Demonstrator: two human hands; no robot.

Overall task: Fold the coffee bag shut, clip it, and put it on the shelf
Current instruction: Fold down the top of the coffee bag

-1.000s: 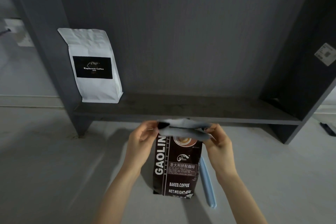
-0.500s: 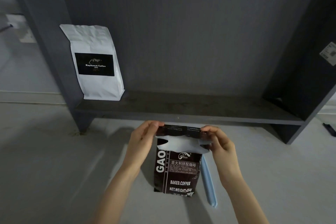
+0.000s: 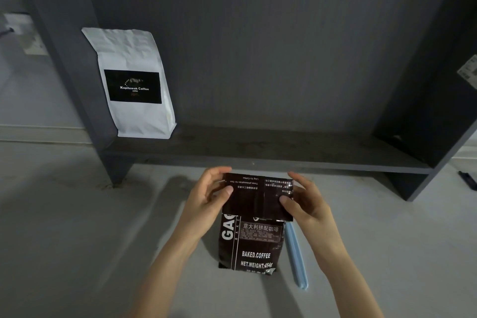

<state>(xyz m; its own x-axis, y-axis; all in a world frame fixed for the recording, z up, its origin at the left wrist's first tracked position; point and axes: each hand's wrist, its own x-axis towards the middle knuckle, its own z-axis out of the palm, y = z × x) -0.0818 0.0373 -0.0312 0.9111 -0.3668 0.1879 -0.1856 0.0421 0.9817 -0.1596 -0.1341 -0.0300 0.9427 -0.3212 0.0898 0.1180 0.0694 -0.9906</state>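
Observation:
A dark brown coffee bag [image 3: 251,245] stands upright on the grey floor in front of the shelf [image 3: 258,152]. Its top flap is folded down over the front, showing upside-down print. My left hand [image 3: 209,196] pinches the flap's left edge, thumb on the front. My right hand [image 3: 305,200] pinches the right edge the same way. A long light-blue bag clip [image 3: 296,255] lies on the floor just right of the bag, partly behind my right wrist.
A white coffee bag [image 3: 134,82] with a black label stands at the shelf's left end against the dark upright. The rest of the shelf board runs bare to the right side panel [image 3: 423,85]. A small dark object [image 3: 468,181] lies on the floor at far right.
The bag's top has been folded further down: the silvery inside seen earlier is now covered, and the dark printed flap lies flat over the front. Both hands stayed at the flap's edges.

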